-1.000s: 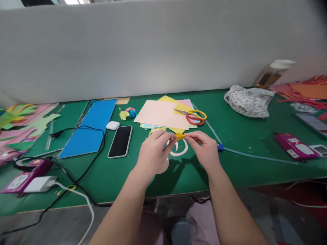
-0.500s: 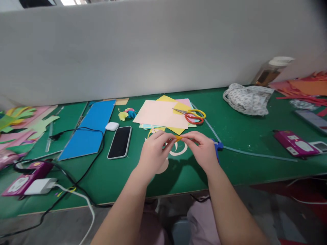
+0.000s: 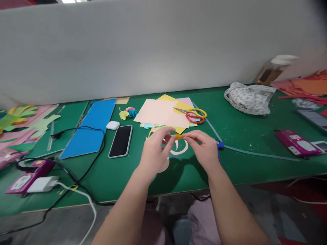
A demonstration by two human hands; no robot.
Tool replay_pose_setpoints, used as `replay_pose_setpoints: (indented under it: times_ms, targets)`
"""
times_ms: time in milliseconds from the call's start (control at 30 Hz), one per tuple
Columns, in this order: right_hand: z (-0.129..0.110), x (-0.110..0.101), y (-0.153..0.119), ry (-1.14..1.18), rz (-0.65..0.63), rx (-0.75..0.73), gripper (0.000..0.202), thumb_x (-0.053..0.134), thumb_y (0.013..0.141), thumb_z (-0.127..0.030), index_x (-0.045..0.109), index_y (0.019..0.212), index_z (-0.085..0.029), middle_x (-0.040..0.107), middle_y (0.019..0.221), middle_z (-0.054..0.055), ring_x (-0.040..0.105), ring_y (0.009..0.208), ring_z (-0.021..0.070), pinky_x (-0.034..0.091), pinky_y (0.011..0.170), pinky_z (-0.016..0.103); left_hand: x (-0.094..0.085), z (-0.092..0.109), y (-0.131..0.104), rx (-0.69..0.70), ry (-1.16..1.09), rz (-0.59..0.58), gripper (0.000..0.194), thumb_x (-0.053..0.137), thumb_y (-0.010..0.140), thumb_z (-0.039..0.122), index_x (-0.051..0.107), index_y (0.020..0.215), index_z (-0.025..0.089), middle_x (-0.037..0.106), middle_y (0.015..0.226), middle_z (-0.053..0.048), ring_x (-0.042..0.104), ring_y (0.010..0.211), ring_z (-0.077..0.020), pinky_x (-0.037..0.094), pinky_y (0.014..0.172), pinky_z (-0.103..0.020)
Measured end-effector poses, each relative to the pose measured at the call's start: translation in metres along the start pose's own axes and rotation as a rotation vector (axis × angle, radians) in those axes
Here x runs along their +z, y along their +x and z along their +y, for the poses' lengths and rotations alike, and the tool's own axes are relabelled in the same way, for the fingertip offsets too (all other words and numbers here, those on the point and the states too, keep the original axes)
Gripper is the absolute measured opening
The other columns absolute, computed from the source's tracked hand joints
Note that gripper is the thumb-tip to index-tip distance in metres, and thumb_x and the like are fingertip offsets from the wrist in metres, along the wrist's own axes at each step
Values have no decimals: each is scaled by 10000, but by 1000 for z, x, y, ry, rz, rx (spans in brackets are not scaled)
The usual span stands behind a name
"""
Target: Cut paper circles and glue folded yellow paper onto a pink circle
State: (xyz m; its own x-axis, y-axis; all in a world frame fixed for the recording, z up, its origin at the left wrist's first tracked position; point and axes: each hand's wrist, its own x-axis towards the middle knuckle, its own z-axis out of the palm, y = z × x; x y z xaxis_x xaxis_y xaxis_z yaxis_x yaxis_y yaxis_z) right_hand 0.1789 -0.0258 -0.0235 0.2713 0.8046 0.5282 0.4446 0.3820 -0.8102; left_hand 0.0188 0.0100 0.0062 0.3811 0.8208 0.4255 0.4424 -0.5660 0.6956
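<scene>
Carefully, a pair of bare hands works over a green table (image 3: 122,177), a small yellow paper piece (image 3: 179,136) between them, raised above the near middle of the tabletop. The right hand (image 3: 206,147) pinches the piece between thumb and fingers at its 3 o'clock end. The left hand (image 3: 156,146) is half curled at the 9 o'clock end, forefinger lifted over the thumb; whether it grips the paper cannot be told.

Taking the yellow piece as the clock's centre, a pale paper ring (image 3: 186,147) lies at 6 o'clock, partly covered, and a pale disc (image 3: 165,165) at 7, half behind the left hand. At 11 o'clock sits a stack of coloured paper (image 3: 160,112), topped by a pale pink sheet; red-and-yellow-handled scissors (image 3: 187,111) rest on it at 1 o'clock, blades toward 10.

A phone (image 3: 121,141) lies at 9 o'clock, with a small white case (image 3: 112,125) just beyond it and a blue board (image 3: 89,129) farther out. A blue tool (image 3: 220,145) shows at 3 o'clock, partly hidden behind the right hand. A patterned cloth bag (image 3: 249,98) slumps at 2.
</scene>
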Motion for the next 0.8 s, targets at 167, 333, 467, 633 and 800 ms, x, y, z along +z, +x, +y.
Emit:
replay_pose_setpoints:
  times_ms: [167,333,467,633,800]
  targets:
    - [3,0,-1,61,115,46,63,648,818,-203,709,818,-216,705,848,16,647,773,170,525,680,286,2,5,0,-292,-397,59,234,531,876,340,569,1061,203,699,795,-25,682,772,-159,531,685,-259]
    - [4,1,-1,53,128,52,63,644,818,-202,706,816,-215,702,847,19,646,783,176,529,686,294,5,11,2,-399,-710,24,271,592,834,307,555,1075,186,732,820,-45,702,831,-187,559,717,-284]
    - [3,2,-2,38,146,25,72,631,828,-194,699,823,-217,697,840,15,643,772,168,528,676,287,10,13,2,-474,-818,21,306,650,786,292,562,1057,179,737,835,-47,705,801,-181,557,715,-280]
    - [2,2,-4,-39,152,-52,77,615,845,-206,688,830,-225,692,847,22,641,789,176,531,681,302,15,9,2,-547,-975,26,357,695,747,291,560,1055,172,732,881,-58,704,827,-195,545,789,-321]
    - [1,2,-4,-122,147,-141,90,599,864,-204,682,841,-225,696,843,27,645,787,179,532,704,320,17,7,2,-560,-1034,41,364,724,726,285,574,1036,168,728,857,-48,697,824,-176,540,786,-299]
